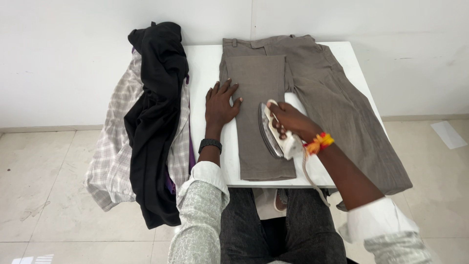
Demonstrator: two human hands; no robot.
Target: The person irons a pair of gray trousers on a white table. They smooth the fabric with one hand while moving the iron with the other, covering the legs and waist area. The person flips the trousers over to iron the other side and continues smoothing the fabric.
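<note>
The left hand [221, 103] lies flat on the folded leg of the brown trousers [259, 107], fingers [225, 88] spread wide and holding nothing; pressed palm-down like that, it looks placed to keep the cloth taut and still. A black watch [210, 145] sits on that wrist.

The right hand [292, 122] is closed around the handle of the iron [273, 131], which is tipped up on its side so the metal soleplate faces left, toward the left hand, and its edge rests on the folded leg. The tilt probably keeps the hot plate off the cloth for the moment. A cord [312, 178] hangs from the iron's rear over the near edge of the surface [205, 68]. An orange and yellow band [320, 142] wraps the right wrist.

The trousers lie along the white surface, waistband at the far end by the wall; 1 leg is folded over and lies straight, the other spreads to the right and hangs off the near right corner.

At the left edge a pile [146, 127] of clothes drapes toward the floor: a black garment over a pale checked shirt, with a purple piece showing beneath. No containers are in view.
</note>
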